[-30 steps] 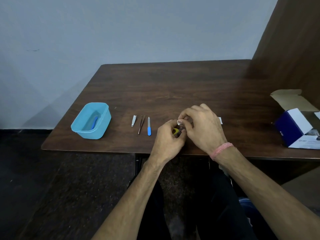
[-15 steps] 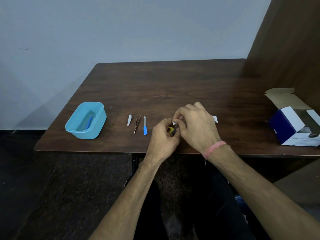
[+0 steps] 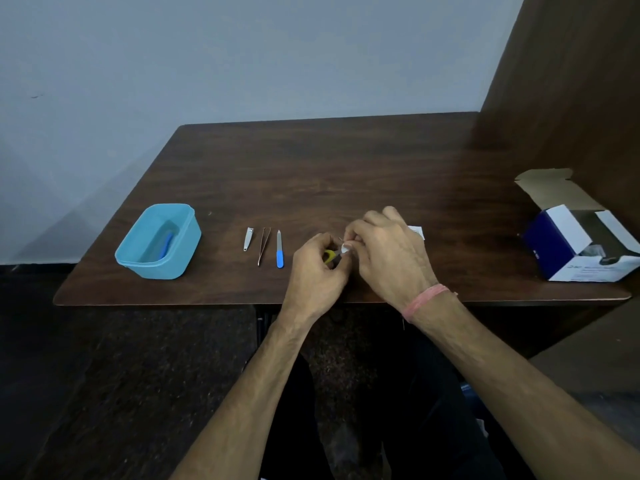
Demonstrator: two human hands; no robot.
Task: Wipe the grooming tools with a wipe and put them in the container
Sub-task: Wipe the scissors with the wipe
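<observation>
Dark brown wood — the table (image 3: 346,168) — filled the middle of the frame, and both hands met just right of its centre, near the front edge. The left hand (image 3: 317,271) was curled round a small yellow-handled tool (image 3: 329,256), most of it hidden in the fist. The right hand (image 3: 388,251) pinched a small white wipe (image 3: 345,249) against the tool's upper end; the fingertips of the two hands touched there.

To the left of the hands three tools lay side by side on the wood, apart from one another: a silver nail clipper (image 3: 247,239), thin tweezers (image 3: 263,245) and a blue-handled nail file (image 3: 279,249). Further left, in the lower left part of the table, stood the light blue container (image 3: 180,251) — open, with a blue tool (image 3: 166,244) lying inside it.

A scrap of white packet (image 3: 417,232) showed just behind the right hand. At the right edge of the frame sat an open blue-and-white box (image 3: 554,244). A pink band (image 3: 424,301) circled the right wrist.
</observation>
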